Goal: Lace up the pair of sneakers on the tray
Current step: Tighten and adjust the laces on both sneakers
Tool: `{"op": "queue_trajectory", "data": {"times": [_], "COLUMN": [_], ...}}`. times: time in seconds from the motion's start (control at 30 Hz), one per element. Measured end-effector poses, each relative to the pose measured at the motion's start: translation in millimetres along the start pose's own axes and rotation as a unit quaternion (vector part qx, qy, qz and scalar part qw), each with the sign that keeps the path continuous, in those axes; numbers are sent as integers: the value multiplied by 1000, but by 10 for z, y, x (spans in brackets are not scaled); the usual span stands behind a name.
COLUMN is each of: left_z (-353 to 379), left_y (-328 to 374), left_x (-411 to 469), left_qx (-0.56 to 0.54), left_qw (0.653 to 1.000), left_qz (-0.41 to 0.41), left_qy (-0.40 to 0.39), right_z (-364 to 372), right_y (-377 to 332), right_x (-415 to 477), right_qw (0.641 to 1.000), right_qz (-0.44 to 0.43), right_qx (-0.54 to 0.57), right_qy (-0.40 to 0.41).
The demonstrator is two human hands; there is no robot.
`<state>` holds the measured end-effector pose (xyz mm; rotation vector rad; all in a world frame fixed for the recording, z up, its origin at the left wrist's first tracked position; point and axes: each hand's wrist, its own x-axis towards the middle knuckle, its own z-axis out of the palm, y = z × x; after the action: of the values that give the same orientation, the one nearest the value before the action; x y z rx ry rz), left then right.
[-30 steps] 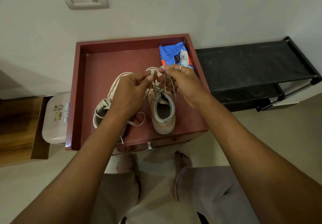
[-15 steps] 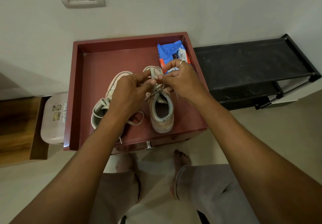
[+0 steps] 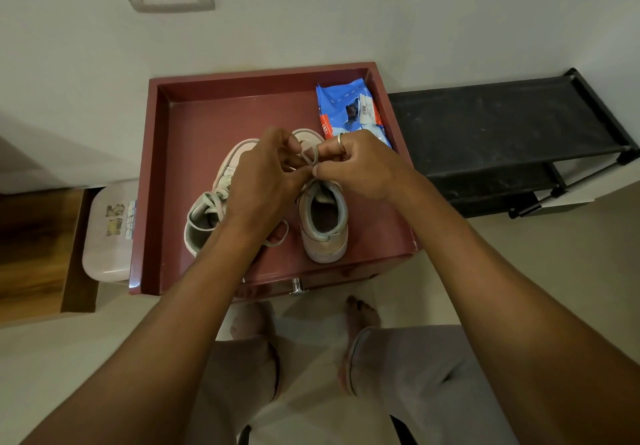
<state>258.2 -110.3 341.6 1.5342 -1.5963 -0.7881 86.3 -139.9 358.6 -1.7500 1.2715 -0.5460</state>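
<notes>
The right hand (image 3: 360, 167) wears a thin silver-coloured ring (image 3: 340, 142) on one finger. Both forearms (image 3: 187, 313) are bare. Loose, pale grey-beige trousers (image 3: 398, 375) cover the legs, with stitched hems ending above the ankles. Two bare feet (image 3: 362, 311) show just in front of the maroon tray's (image 3: 152, 184) near edge.

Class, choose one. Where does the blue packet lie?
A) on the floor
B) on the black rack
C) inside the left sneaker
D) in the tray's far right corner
D: the blue packet lies inside the red tray, in its far right corner, just beyond the right sneaker.
</notes>
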Motion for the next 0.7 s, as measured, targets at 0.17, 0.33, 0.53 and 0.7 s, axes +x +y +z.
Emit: {"op": "queue_trajectory", "data": {"times": [0.17, 0.33, 0.53, 0.7], "left_z": [-20, -57, -46, -35], "left_y": [-82, -28, -23, 3], "left_x": [20, 36, 29, 4], "left_qx": [88, 137, 187, 127], "left_qw": [995, 984, 976, 991], "left_qz": [37, 108, 105, 16], "left_qy": [25, -27, -19, -28], "right_z": [-9, -6, 33, 43], "right_y": [26, 20, -18, 18], "right_x": [4, -4, -21, -18], "right_qw": [1000, 999, 996, 998], "right_qz": [-11, -1, -4, -67], "right_qx": [-13, 41, 33, 15], "right_qy": [12, 25, 84, 11]}}
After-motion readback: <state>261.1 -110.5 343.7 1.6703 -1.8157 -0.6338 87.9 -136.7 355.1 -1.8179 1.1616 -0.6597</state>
